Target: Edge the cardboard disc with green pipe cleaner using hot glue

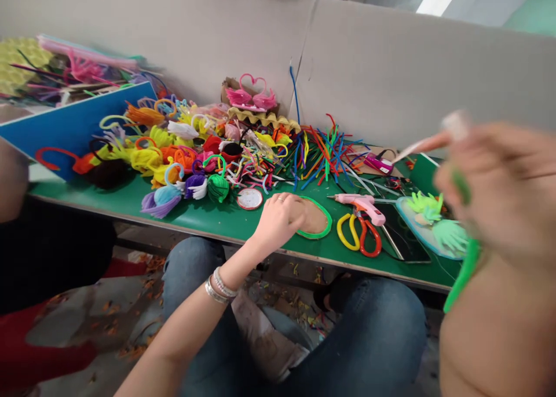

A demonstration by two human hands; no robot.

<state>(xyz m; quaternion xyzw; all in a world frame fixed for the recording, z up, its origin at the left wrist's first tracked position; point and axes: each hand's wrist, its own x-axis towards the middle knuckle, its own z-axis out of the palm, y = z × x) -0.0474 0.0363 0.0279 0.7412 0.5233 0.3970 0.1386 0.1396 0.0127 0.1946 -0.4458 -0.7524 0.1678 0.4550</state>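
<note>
My left hand (282,220) rests on the left part of a tan oval base (317,218) edged with a green fuzzy strip, its fingers bent over the surface. My right hand (499,182) is raised at the right, close to the camera and blurred, with its fingers closed round a green pipe cleaner (463,278) that hangs below it. A small whitish piece (457,124) shows at its fingertips, too blurred to name. Right of the oval lie a pink glue gun (362,204) and scissors (358,235) with yellow and red handles.
Many fuzzy swans (174,159) and loose pipe cleaners (325,150) cover the back of the green table (200,220). A blue board (78,127) leans at left, beside another person's arm (11,171). At right are a dark phone-like slab (406,237) and a tray (417,229) with green pieces.
</note>
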